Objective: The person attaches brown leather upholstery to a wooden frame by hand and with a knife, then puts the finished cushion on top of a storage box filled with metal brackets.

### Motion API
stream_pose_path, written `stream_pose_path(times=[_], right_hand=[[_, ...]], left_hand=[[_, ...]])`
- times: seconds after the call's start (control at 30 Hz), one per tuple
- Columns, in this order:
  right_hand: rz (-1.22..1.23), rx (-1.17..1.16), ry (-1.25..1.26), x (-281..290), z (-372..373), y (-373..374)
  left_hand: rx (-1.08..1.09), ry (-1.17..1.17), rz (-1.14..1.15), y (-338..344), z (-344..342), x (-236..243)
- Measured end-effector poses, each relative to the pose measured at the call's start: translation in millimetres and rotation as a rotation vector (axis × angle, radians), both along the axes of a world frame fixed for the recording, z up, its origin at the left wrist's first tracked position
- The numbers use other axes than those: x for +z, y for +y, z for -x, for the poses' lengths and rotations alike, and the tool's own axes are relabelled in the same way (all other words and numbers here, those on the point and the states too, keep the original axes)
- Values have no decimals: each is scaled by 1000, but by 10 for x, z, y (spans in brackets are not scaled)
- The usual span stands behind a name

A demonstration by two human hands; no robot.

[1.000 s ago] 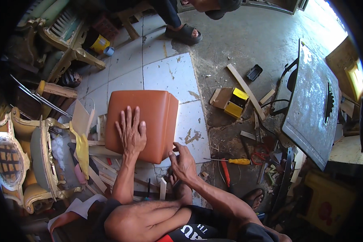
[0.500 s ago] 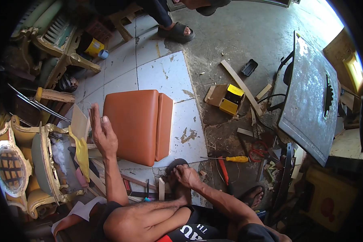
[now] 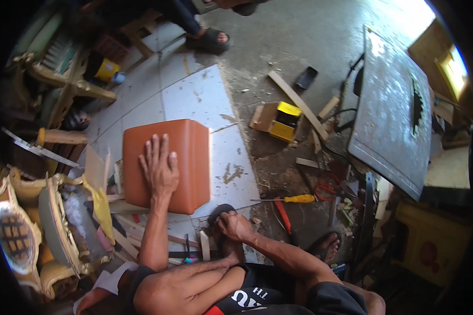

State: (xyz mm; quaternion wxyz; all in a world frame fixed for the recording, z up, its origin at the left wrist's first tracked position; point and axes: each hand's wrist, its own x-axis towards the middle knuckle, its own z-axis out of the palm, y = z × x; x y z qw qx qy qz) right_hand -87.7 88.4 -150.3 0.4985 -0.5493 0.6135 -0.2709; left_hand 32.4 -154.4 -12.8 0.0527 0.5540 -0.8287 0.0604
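Observation:
A brown leather-covered box-shaped stool (image 3: 186, 142), with a seam between its broad top and a narrower side section, stands on pale floor tiles. My left hand (image 3: 162, 176) lies over its left face, fingers stretched and apart, palm toward the leather. Low in the middle, my right hand (image 3: 234, 226) is curled at my own foot in a dark sandal (image 3: 223, 210). Its fingers are closed, and what they hold, if anything, is hidden.
A table saw (image 3: 389, 115) with an exposed toothed blade stands at right. Near it lie a yellow-handled screwdriver (image 3: 299, 199), a yellow-black box (image 3: 286, 122) and wood strips (image 3: 299, 105). Ornate chair frames (image 3: 52, 226) crowd the left. Another person's sandalled foot (image 3: 210, 41) is at the top.
My left hand has moved right, from beside the stool's edge onto its leather. My right hand stays at my foot. The whole view has shifted slightly.

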Motion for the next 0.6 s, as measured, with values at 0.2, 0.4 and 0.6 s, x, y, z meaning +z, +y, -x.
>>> stream_pose_path(times=[0.2, 0.4, 0.6], right_hand=[[6, 10, -23, -7, -22, 13], [58, 89, -8, 81, 58, -6], [171, 125, 99, 31, 11, -38]], left_hand=[[-164, 98, -36, 449, -96, 19], [-746, -317, -295, 799, -217, 366], [-1004, -298, -382, 499, 9, 269]])
